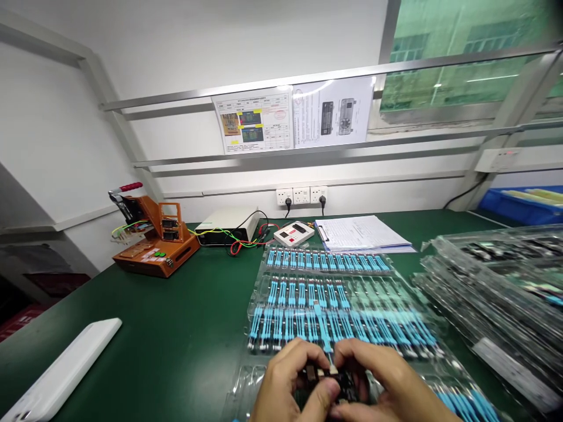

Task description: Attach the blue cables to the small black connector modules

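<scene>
Left grip [292, 378] and right grip [385, 375] close around the dark circuit board [346, 388] above the clear trays [250, 376], apparently seating the blue cable's [324, 329] white plug [333, 370] (fingers partly hide it), which likely calls for steady alignment next.

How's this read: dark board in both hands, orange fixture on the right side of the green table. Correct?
No, wrong side: the head view shows the orange fixture on the left of the green table. Left hand and right hand do hold the dark board.
</scene>
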Demonstrator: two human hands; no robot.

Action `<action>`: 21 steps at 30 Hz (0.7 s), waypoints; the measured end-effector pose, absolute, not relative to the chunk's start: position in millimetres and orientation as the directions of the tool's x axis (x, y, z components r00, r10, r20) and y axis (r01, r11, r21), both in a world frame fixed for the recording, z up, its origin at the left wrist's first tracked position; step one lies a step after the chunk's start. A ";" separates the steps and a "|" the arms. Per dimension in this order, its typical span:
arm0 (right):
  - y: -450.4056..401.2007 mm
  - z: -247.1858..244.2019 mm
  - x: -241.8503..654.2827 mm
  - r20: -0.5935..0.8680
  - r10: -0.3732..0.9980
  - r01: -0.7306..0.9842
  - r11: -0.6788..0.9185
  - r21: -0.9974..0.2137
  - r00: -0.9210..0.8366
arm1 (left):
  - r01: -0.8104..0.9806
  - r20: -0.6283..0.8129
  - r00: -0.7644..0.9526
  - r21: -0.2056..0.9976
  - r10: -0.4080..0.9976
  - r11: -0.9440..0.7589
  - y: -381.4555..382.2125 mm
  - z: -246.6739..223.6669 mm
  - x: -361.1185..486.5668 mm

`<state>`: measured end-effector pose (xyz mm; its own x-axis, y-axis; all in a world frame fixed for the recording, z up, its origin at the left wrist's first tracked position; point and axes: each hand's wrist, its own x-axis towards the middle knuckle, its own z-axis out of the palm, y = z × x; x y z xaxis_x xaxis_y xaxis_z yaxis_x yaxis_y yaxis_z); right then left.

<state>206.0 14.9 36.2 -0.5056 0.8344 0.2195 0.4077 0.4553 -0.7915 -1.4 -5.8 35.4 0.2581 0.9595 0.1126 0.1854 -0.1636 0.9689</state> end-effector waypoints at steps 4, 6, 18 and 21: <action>13.1 39.0 207.0 0.189 0.843 0.445 0.440 -0.780 -0.503 | 0.202 0.133 0.257 0.961 0.957 -0.188 -5.6 33.1 -1.6; 12.2 41.0 206.7 0.193 0.838 0.447 0.449 -0.774 -0.510 | 0.215 0.144 0.250 0.956 0.958 -0.200 -5.6 32.8 -2.1; 13.7 40.3 203.4 0.210 0.824 0.421 0.467 -0.777 -0.526 | 0.252 0.105 0.247 0.953 0.963 -0.168 -5.8 39.6 -3.4; 13.6 40.3 204.1 0.226 0.815 0.409 0.483 -0.774 -0.534 | 0.249 0.098 0.244 0.955 0.965 -0.159 -6.0 40.8 -3.5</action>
